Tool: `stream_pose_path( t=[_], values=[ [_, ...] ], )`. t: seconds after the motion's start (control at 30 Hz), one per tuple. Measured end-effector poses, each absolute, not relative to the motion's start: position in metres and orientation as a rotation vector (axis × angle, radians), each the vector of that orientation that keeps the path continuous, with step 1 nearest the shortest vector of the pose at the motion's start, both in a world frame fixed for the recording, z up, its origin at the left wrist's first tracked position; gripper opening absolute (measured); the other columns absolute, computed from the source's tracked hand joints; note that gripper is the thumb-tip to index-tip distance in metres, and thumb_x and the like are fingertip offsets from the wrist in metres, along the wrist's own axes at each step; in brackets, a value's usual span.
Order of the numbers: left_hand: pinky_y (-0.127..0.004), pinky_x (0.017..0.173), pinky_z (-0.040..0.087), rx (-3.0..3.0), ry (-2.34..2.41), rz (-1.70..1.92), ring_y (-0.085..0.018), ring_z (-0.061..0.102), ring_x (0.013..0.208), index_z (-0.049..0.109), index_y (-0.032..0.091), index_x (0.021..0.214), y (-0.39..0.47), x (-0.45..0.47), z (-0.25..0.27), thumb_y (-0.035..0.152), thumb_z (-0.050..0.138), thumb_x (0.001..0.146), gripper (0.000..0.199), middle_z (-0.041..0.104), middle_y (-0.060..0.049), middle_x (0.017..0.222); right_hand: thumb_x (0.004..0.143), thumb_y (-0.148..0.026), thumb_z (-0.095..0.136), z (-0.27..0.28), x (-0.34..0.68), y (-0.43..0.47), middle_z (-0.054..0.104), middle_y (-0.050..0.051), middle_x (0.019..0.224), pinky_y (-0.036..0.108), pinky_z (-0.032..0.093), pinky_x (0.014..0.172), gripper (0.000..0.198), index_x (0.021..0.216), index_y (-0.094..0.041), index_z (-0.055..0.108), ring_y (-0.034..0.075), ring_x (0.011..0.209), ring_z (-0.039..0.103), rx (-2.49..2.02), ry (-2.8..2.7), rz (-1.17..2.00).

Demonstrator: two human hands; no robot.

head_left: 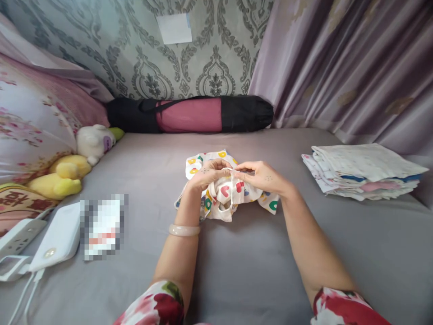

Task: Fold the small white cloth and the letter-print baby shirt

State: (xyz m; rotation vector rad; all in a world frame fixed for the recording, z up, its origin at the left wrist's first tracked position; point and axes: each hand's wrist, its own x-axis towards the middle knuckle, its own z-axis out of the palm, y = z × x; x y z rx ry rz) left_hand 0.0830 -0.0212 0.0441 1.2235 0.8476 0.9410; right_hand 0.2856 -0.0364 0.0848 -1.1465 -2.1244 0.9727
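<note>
A small white garment point(225, 192) printed with bright letters lies bunched up on the grey bed sheet point(243, 266). It looks like a child's shirt, though its folds hide the full shape. My left hand point(208, 174) pinches a light-coloured edge of the cloth from the left. From the other side my right hand point(262, 177) grips the same edge, its fingertips close to those of the left. A narrow strip of the cloth hangs down between them. The fingers cover part of the edge they hold.
On the right sits a stack of folded cloths point(365, 174). A black and pink roll bag point(189, 115) lies along the wall. At left are plush toys point(69, 176), a white power bank point(57, 237) with cables, a power strip point(20, 237) and a blurred packet point(103, 228).
</note>
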Motion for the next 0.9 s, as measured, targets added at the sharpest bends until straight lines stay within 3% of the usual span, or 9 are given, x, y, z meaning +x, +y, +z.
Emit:
stream_pose_path(
  t=[0.17, 0.3, 0.43, 0.63, 0.9],
  values=[
    [-0.027, 0.072, 0.050, 1.263, 0.830, 0.940, -0.015, 0.064, 0.078, 0.066, 0.017, 0.094, -0.019, 0.082, 0.046, 0.035, 0.083, 0.065, 0.038, 0.069, -0.002, 0.084, 0.081, -0.056, 0.065, 0.079, 0.292, -0.033, 0.074, 0.002, 0.087, 0.027, 0.049, 0.068, 0.039, 0.090, -0.020, 0.076, 0.019, 0.079, 0.066, -1.143, -2.015, 1.134],
    [-0.028, 0.076, 0.050, 1.330, 1.021, 1.037, -0.016, 0.063, 0.083, 0.068, 0.017, 0.094, -0.023, 0.075, 0.061, 0.044, 0.076, 0.074, 0.034, 0.070, -0.004, 0.092, 0.076, -0.061, 0.068, 0.072, 0.304, -0.025, 0.070, 0.002, 0.075, 0.024, 0.043, 0.051, 0.043, 0.082, -0.018, 0.072, 0.016, 0.063, 0.060, -1.322, -1.663, 1.159],
    [-0.025, 0.067, 0.048, 1.420, 1.204, 1.068, -0.015, 0.062, 0.078, 0.069, 0.016, 0.094, -0.032, 0.067, 0.079, 0.049, 0.070, 0.078, 0.037, 0.070, -0.006, 0.090, 0.073, -0.063, 0.070, 0.062, 0.323, -0.012, 0.068, 0.003, 0.072, 0.023, 0.040, 0.048, 0.045, 0.075, -0.018, 0.069, 0.014, 0.059, 0.057, -1.425, -1.518, 0.951],
    [-0.023, 0.058, 0.042, 1.696, 1.301, 0.990, -0.014, 0.057, 0.070, 0.070, 0.016, 0.094, -0.045, 0.056, 0.094, 0.052, 0.067, 0.080, 0.039, 0.069, -0.005, 0.086, 0.070, -0.066, 0.070, 0.055, 0.333, -0.003, 0.064, 0.002, 0.065, 0.023, 0.038, 0.044, 0.048, 0.073, -0.018, 0.068, 0.014, 0.053, 0.054, -1.485, -1.434, 0.969],
    [-0.023, 0.058, 0.041, 1.814, 1.374, 1.025, -0.013, 0.054, 0.066, 0.072, 0.018, 0.079, -0.043, 0.061, 0.085, 0.035, 0.071, 0.074, 0.018, 0.065, -0.002, 0.075, 0.064, -0.070, 0.072, 0.056, 0.335, -0.002, 0.065, 0.002, 0.063, 0.022, 0.038, 0.042, 0.052, 0.069, -0.018, 0.066, 0.015, 0.053, 0.056, -1.414, -1.415, 1.014]
  ],
)
